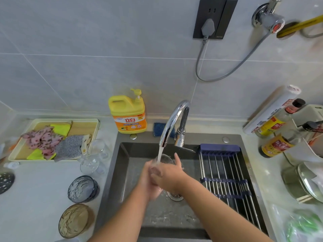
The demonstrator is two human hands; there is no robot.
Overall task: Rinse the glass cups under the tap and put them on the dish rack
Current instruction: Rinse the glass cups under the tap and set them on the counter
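left hand (148, 179), right hand (168, 177) — grips clamped on glass cup (165, 158) | dark sink (125, 172) | pale counter (43, 182)

Illumination is bright, even and cool in tone. Shadows on the counter (43, 180) and wall tiles (87, 49) are soft and faint. The chrome tap (172, 119) carries strong specular streaks, and the wet sink (174, 217) floor shows dull glare. Motion blur smears my left hand (148, 182), my right hand (168, 173) and the glass cup (166, 158). Wide-angle distortion bows the tile joints and stretches the frame edges. The bottles (274, 145) and plastic bag (300, 224) at the right are soft.
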